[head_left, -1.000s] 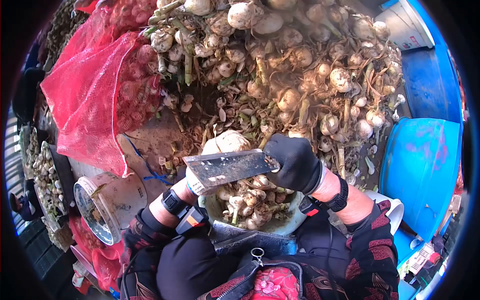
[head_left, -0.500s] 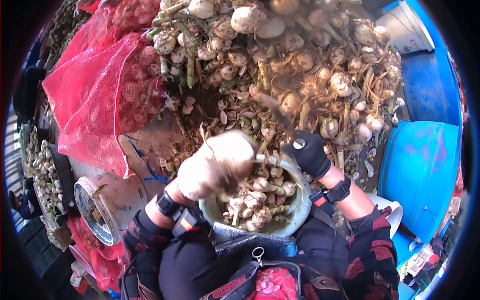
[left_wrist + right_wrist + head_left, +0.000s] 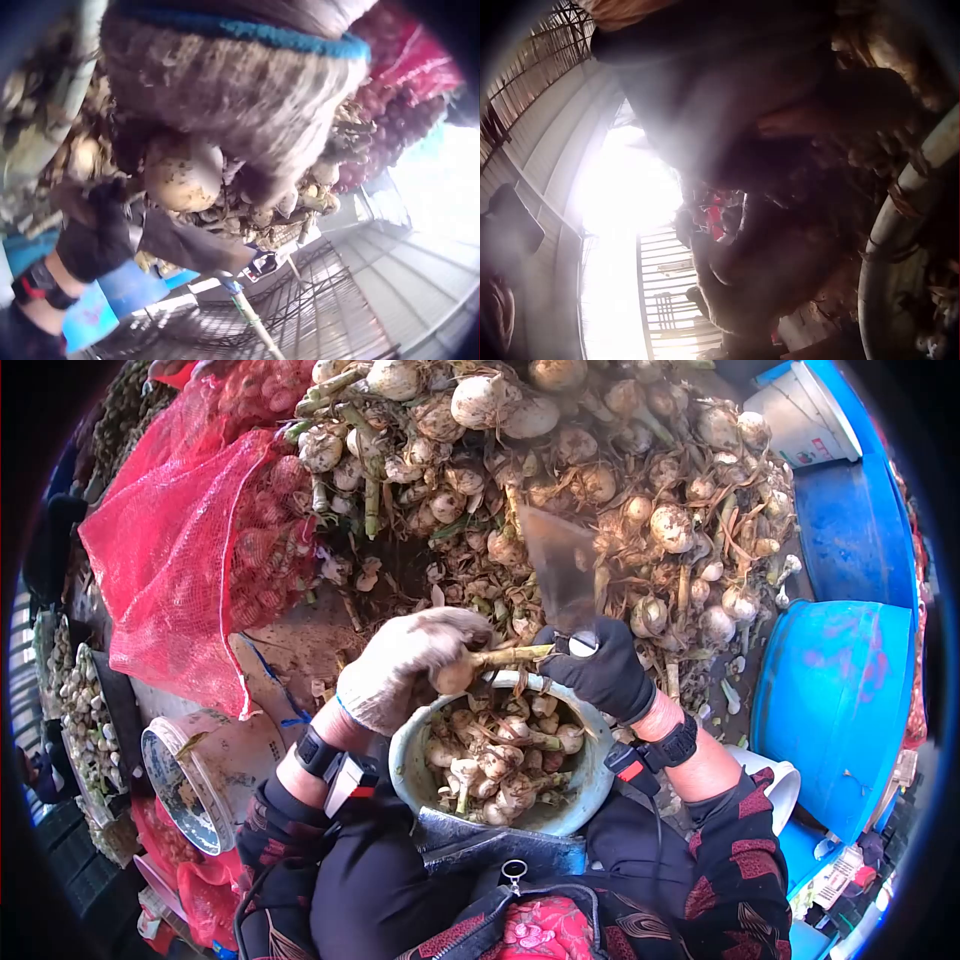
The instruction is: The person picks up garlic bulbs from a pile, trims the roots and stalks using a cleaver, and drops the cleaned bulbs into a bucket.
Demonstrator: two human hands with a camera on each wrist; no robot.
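My left hand, in a dirty white knit glove, holds a garlic bulb with its stem pointing right. In the left wrist view the round, soil-specked bulb shows below the glove's fingers. My right hand, in a black glove, grips a broad-bladed cleaver with the blade pointing away from me. The stem's end meets the right hand's fingers. Beneath both hands a pale green bucket holds trimmed garlic bulbs. The right wrist view is dark around the hand.
A big heap of garlic with stems spreads ahead. Left stand a red mesh bag full of bulbs and a tipped white bucket. A blue tub and a white container are on the right.
The cleaver has swung from lying across the bucket to pointing away. My left hand moved quickly over the bucket, then back left, and now shows a stemmed garlic bulb held toward the right hand.
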